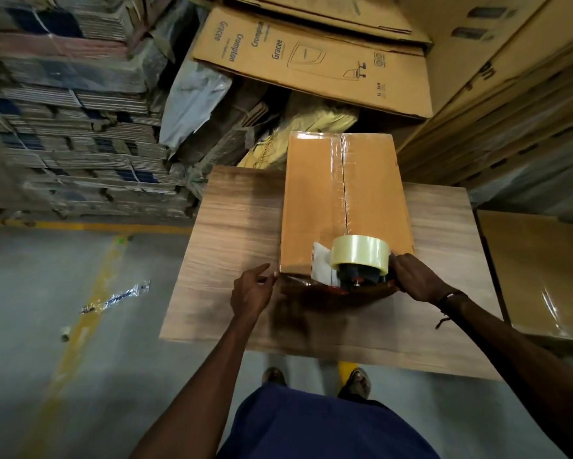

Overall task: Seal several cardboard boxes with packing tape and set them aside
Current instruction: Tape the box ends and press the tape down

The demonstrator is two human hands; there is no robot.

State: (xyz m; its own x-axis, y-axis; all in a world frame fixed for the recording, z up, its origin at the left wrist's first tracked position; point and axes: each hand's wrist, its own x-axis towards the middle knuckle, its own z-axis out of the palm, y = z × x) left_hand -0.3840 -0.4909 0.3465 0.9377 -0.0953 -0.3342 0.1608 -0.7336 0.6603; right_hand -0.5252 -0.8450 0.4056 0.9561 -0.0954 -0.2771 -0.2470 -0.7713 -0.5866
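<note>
Tape dispenser [358, 263] is gripped by the right hand [414, 279] at the box [341, 207] edge; left hand [250, 293] is spread, fingertips touching the corner. Tape could easily get wrinkled if the box gets nudged.

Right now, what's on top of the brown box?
A tape dispenser with a clear tape roll sits at the cardboard box's near end, held by the right hand. Clear tape covers the middle seam. The box's inside is hidden.
</note>
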